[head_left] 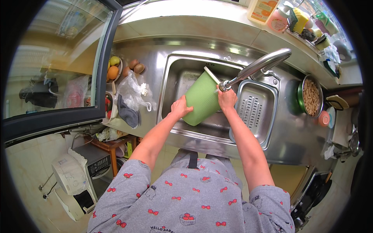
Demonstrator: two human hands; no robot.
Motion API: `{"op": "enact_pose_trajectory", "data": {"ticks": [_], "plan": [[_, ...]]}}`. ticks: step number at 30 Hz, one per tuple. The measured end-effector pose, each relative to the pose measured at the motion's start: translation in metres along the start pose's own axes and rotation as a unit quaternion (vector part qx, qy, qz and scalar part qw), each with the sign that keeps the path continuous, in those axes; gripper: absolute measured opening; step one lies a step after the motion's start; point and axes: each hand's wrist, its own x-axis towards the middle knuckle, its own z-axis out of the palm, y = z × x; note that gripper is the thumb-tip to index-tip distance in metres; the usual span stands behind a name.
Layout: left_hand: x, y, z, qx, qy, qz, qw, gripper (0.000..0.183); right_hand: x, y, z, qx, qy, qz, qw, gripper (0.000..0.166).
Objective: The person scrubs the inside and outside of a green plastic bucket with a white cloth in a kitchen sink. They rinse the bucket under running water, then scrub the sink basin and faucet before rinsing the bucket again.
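Note:
A green ribbed plastic bin (pixel 201 99) with a pale rim lies tilted over the large basin of the stainless steel sink (pixel 179 68), its mouth towards the upper right. My left hand (pixel 180 107) holds its lower left side, thumb on the wall. My right hand (pixel 227 99) is at its right side near the rim, just below the faucet's spout head (pixel 225 86); its fingers are partly hidden behind the bin and spout. The inside of the bin cannot be seen. Beside the large basin, a perforated steel drain tray (pixel 250 112) sits in the small basin, near my right forearm.
Left of the sink are a clear plastic bag (pixel 129 90), a grey cloth (pixel 128 113), kiwis (pixel 139 68) and a fruit bowl (pixel 120 71). An open window (pixel 100 58) juts over the counter's left end. A metal bowl of cut pieces (pixel 311 97) stands right. Bottles (pixel 262 10) and sponges (pixel 300 20) line the ledge.

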Motion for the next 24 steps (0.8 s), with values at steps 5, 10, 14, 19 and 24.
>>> {"op": "enact_pose_trajectory", "data": {"ticks": [5,10,14,19,24], "plan": [[-0.002,-0.005,0.003,-0.003,0.000,0.017,1.000,0.078,0.000,0.008,0.004,-0.017,-0.004,-0.010,1.000,0.020],[0.002,-0.014,-0.010,-0.067,-0.023,-0.019,0.997,0.076,-0.001,0.005,0.003,-0.015,0.000,-0.001,1.000,0.021],[0.007,-0.024,-0.006,-0.106,-0.005,-0.021,0.994,0.068,-0.002,0.005,0.002,-0.020,-0.008,0.004,1.000,0.023],[0.010,-0.020,-0.008,-0.130,0.013,-0.040,0.991,0.062,0.000,0.009,0.004,-0.018,-0.011,0.008,1.000,0.024],[0.013,-0.021,-0.011,-0.139,0.001,-0.053,0.989,0.061,-0.002,0.010,0.005,-0.021,0.000,0.001,1.000,0.025]]}}
